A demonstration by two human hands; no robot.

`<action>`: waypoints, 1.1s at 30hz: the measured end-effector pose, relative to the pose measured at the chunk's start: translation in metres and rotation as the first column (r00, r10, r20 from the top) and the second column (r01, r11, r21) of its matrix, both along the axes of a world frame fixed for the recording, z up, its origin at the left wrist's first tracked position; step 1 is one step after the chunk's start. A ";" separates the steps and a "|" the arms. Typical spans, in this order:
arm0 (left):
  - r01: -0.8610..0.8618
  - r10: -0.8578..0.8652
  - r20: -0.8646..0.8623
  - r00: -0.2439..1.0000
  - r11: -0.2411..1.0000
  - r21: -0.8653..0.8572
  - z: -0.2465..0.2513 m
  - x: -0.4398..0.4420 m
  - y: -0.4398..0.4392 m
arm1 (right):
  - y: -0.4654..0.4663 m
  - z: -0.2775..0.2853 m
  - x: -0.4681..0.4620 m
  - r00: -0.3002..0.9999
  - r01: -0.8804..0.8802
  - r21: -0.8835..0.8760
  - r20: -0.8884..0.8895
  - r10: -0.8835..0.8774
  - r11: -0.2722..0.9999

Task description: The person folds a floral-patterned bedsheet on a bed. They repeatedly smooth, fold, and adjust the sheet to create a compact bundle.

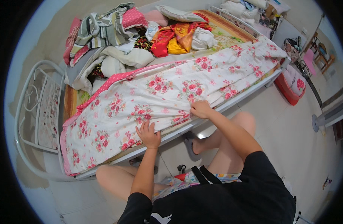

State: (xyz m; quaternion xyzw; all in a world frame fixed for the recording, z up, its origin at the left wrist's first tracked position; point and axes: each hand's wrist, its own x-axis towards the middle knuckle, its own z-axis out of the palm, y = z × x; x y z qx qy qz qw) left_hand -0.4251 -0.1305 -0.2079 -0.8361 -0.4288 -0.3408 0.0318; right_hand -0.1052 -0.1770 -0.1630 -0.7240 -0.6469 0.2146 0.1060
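Note:
A white cloth with pink roses (160,84), perhaps a duvet cover, lies spread along the near side of the bed. Its far edge has a pink polka-dot border (115,79). My left hand (149,135) rests flat on the cloth by the near edge, fingers spread. Farther right, my right hand (200,109) has its fingers curled into the cloth, and creases run out from it. The fingertips of the right hand are hidden in the fabric.
Behind the cloth are a striped bundle (107,30), a grey-beige quilt (126,58), red and gold satin fabric (174,37) and a pillow (180,14). White metal bed ends, the near one a curved headboard frame (18,126), bound the bed. A red basket (289,89) stands on the floor.

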 end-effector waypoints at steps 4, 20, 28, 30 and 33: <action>0.083 -0.084 -0.017 0.996 0.996 -0.034 0.011 0.044 -0.023 | 0.009 0.010 0.010 0.992 -0.126 -0.212 -0.043 0.120 0.969; 0.264 -0.238 0.142 0.961 0.942 -0.206 0.030 0.244 -0.041 | 0.104 0.040 0.179 0.861 0.286 0.300 -0.498 -0.106 0.910; 0.231 -0.200 0.132 0.971 0.927 -0.297 0.037 0.337 -0.055 | 0.216 0.022 0.272 0.987 0.151 0.469 -0.127 -0.103 0.870; 0.194 -0.163 0.124 0.979 0.933 -0.304 0.032 0.358 -0.059 | 0.230 0.020 0.274 0.996 -0.090 0.201 0.012 0.090 0.975; 0.171 -0.149 0.107 0.983 0.956 -0.237 0.019 0.373 -0.058 | 0.239 0.025 0.272 0.983 -0.176 0.080 0.072 0.170 0.981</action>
